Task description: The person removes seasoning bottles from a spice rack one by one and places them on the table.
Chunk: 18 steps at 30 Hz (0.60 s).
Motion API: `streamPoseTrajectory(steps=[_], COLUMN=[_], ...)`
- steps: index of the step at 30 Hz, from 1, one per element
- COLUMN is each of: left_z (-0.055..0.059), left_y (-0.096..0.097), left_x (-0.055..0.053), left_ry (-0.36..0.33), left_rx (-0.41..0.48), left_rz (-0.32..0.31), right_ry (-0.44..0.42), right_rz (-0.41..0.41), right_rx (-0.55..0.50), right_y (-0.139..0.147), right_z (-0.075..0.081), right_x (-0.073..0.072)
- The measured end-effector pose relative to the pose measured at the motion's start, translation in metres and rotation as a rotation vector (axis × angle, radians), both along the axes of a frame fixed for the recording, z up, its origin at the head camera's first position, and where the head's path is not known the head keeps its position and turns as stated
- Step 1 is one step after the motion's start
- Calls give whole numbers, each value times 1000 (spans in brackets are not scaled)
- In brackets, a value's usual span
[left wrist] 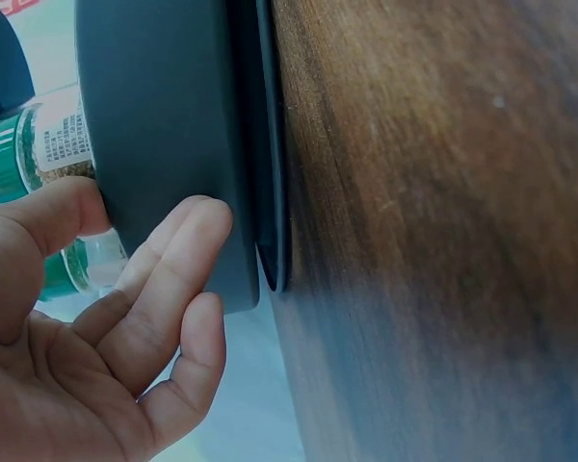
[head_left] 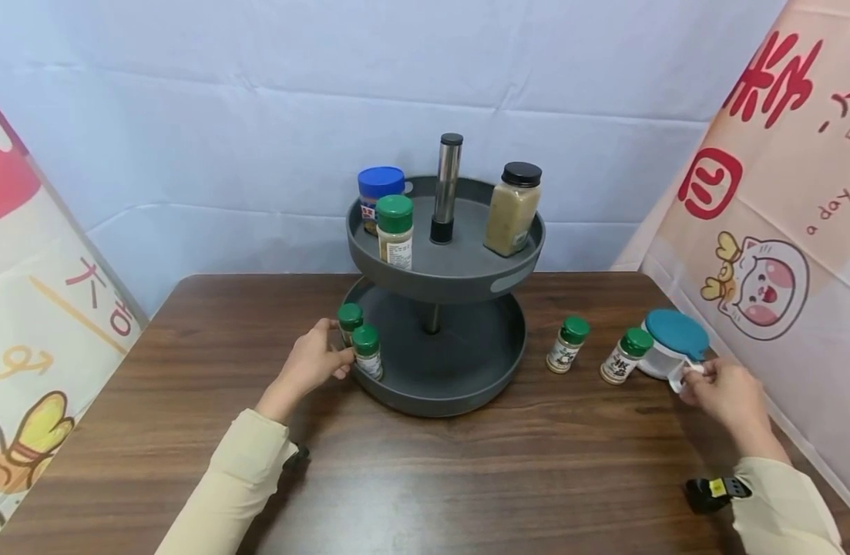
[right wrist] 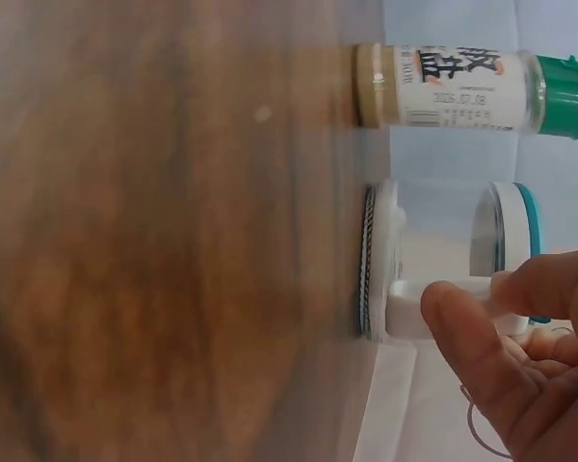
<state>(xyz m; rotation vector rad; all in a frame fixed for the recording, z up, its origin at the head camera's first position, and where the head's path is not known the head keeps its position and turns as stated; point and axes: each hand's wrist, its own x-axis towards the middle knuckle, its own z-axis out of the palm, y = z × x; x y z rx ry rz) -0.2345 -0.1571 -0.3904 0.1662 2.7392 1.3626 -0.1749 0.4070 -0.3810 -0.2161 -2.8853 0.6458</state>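
Near the right edge of the tabletop [head_left: 425,478], the right hand [head_left: 730,397] pinches the handle [head_left: 676,379] of the teal-lidded canister [head_left: 676,333] — the left hand [head_left: 315,356] holds the rim of the lower tray [head_left: 452,403]. Looks like the grasping step to me; next probably wants a level lift.

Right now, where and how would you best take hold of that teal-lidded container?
Probably by its white handle, coming from the person's near right side: the handle juts out that way, and the right hand pinches it there. The container stands upright, handle within easy reach, while a green-capped bottle stands close on its left side.
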Motion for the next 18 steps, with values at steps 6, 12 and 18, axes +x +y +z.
streamPoseTrajectory(steps=[6,12,18], left_z=[1,3,4], left_y=[-1,-1,1], left_x=[0,1,0], left_ry=[2,13,13], left_rx=[-8,-13,-7], left_rz=[2,-3,-6], right_ry=[-27,-32,-11], right_rz=[13,7,21], right_rx=[-14,-40,-18], right_y=[2,2,2], right_z=[1,1,2], right_x=[2,4,6])
